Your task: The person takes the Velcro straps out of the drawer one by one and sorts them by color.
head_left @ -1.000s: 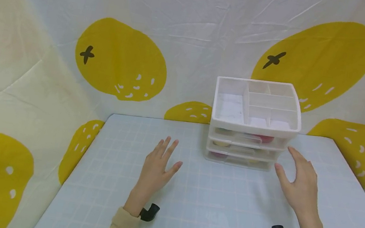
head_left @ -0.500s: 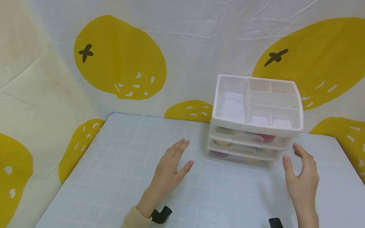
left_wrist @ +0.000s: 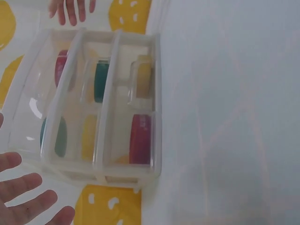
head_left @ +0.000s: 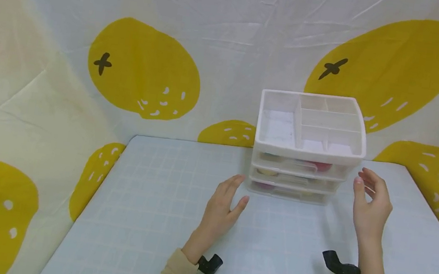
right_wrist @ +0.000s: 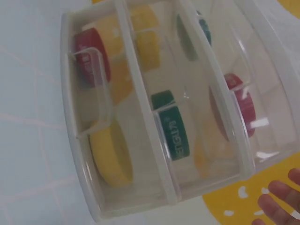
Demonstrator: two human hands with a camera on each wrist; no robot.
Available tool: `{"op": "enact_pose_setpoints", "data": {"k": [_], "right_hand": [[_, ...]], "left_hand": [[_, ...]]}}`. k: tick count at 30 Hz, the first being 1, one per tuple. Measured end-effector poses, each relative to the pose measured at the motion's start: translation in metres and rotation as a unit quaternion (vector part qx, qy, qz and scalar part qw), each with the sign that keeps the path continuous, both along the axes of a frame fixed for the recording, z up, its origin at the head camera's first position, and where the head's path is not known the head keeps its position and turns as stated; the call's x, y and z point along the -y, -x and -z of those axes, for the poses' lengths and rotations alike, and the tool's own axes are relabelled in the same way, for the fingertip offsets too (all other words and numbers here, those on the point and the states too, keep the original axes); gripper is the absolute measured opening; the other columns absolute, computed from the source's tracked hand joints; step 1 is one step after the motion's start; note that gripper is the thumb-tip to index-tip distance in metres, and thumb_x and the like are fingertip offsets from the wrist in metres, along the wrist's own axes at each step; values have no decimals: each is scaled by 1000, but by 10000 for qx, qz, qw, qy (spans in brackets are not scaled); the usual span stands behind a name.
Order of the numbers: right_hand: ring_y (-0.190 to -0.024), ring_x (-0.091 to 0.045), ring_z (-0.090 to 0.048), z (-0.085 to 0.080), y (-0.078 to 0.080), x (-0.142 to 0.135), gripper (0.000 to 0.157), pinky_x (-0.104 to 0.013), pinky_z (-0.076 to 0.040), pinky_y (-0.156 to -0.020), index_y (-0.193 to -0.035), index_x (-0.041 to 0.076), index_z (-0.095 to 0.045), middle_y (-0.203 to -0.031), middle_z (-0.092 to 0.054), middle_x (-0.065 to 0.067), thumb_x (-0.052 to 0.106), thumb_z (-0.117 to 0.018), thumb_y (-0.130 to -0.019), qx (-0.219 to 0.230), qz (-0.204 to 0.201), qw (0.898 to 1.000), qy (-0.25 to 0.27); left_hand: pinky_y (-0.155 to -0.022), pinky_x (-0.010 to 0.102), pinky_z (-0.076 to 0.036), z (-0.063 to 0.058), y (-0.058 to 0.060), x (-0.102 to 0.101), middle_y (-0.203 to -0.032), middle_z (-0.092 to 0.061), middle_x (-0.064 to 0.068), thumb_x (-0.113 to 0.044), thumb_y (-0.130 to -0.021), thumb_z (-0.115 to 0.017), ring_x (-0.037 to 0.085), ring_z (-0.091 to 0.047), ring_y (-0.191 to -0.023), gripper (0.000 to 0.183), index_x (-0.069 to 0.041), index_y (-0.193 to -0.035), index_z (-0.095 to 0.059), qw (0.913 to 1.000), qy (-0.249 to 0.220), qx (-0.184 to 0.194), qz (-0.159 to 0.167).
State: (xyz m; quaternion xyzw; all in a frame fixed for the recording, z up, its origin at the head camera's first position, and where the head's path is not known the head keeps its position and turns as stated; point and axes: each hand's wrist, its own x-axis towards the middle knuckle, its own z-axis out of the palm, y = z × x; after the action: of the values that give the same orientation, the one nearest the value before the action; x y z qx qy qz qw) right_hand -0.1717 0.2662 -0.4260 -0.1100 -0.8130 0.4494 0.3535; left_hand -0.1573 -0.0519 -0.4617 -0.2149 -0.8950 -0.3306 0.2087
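A white drawer organizer (head_left: 305, 154) with three clear drawers stands at the back of the table, right of centre. Its drawers are closed. Round red, green and yellow pieces show through the fronts, among them a green piece (right_wrist: 171, 129) with lettering in the middle drawer and a red piece (left_wrist: 140, 139) in the bottom one. My left hand (head_left: 222, 207) hovers off the organizer's lower left front corner, fingers extended and thumb apart. To its right, my right hand (head_left: 374, 208) hangs with loosely bent fingers. Neither hand holds anything; whether either touches the organizer cannot be told.
Open compartments (head_left: 280, 127) form the organizer's top. A pale checked cloth (head_left: 141, 210) covers the table. Close behind hangs a white curtain (head_left: 230, 63) with yellow fruit prints. Black curved mounts (head_left: 210, 264) sit on both wrists.
My left hand has moved right, toward the organizer's left front corner. The right hand has shifted slightly right and up, its fingers bending more. The organizer's drawers stay closed.
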Motion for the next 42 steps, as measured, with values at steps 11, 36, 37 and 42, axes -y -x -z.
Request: {"op": "enact_pose_setpoints", "data": {"k": [11, 36, 37, 42], "right_hand": [[-99, 6, -55, -5, 15, -9, 42, -7, -46, -85, -133, 16, -55, -125, -62, -1, 38, -48, -99, 1073, -427, 9863, 1182], [-92, -1, -55, -14, 24, -11, 31, -10, -52, -63, -108, 24, -55, -99, -54, 13, 51, -54, -92, 1191, -1024, 9361, 3147], [-92, -1, -55, -15, 24, -10, 32, -9, -52, -63, -107, 24, -55, -100, -54, 13, 51, -54, -92, 1214, -999, 9354, 3168], [-93, -1, -54, -16, 26, -11, 41, -9, -52, -63, -116, 19, -54, -99, -52, 16, 53, -49, -94, 1451, -892, 9447, 2802]], "left_hand": [[-95, 42, -51, 11, 0, -28, -139, -52, 5, -37, -101, -45, 22, -51, -127, 46, -14, -141, -45, 9988, -282, 228, 336], [-84, 21, -53, 17, 7, -96, -123, -62, 8, -30, -101, -47, 18, -58, -112, 38, -8, -130, -55, 9789, -1504, 780, 1146], [-84, 21, -53, 16, 8, -99, -121, -62, 8, -29, -101, -47, 19, -59, -111, 37, -8, -130, -55, 9779, -1570, 738, 1165], [-81, 18, -52, 12, 15, -110, -115, -65, 12, -22, -100, -50, 20, -62, -107, 31, -5, -124, -59, 9701, -2017, 541, 1236]]}}
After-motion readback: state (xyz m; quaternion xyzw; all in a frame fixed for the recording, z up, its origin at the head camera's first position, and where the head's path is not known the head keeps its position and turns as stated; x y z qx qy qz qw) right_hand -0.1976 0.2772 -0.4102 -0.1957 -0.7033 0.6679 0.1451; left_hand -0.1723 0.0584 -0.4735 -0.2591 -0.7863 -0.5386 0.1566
